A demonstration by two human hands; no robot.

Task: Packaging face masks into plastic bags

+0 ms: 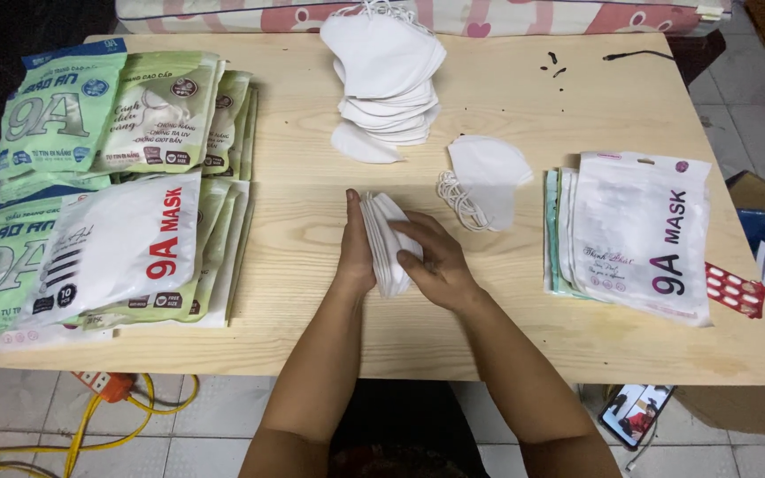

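I have a small stack of folded white face masks (386, 241) pressed between both palms at the middle of the wooden table (524, 106), its long axis running away from me. My left hand (356, 252) flattens one side; my right hand (436, 261) wraps the other. The loose mask pile (387, 75) lies straight ahead, the flat white pouches (635, 230) to my right, nearer that hand.

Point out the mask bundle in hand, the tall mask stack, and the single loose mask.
mask bundle (386, 241), head view, upper folded edges.
tall mask stack (384, 78), head view, top mask.
loose mask (491, 173), head view, its middle.
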